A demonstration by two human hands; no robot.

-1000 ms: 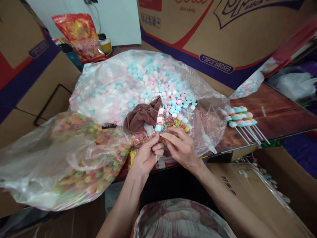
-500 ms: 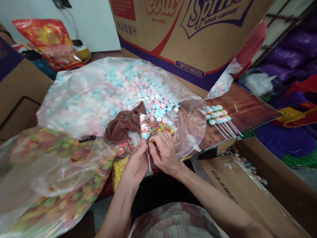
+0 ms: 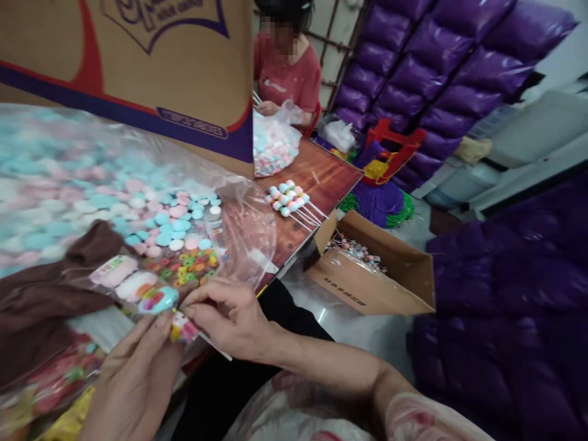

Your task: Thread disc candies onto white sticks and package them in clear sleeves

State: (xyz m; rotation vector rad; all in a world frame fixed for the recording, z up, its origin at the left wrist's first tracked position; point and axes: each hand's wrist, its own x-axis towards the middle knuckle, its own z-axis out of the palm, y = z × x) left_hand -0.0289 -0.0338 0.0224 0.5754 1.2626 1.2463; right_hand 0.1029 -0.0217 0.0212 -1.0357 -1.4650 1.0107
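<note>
You are facing a large carton (image 3: pixel 184 79) in the upper left of the frame; its cut-off logo (image 3: pixel 165 21) is showing "stick candy", and its purple label (image 3: pixel 192 123) is giving, blurred, something like "1*30PCS*24BOXES". Right of centre, an open carton (image 3: pixel 340 272) is bearing black Chinese characters (image 3: pixel 344 291), too soft for sure reading.

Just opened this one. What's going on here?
A person's two hands hold a wrapped candy stick over the near side of a table: the left hand at the base of the candy, the right hand pinching just beside it. A brown cloth and a big clear bag of pastel candies lie close by. Farther right, more candy sticks lie on the table, above an open carton. A co-worker sits beyond.
</note>
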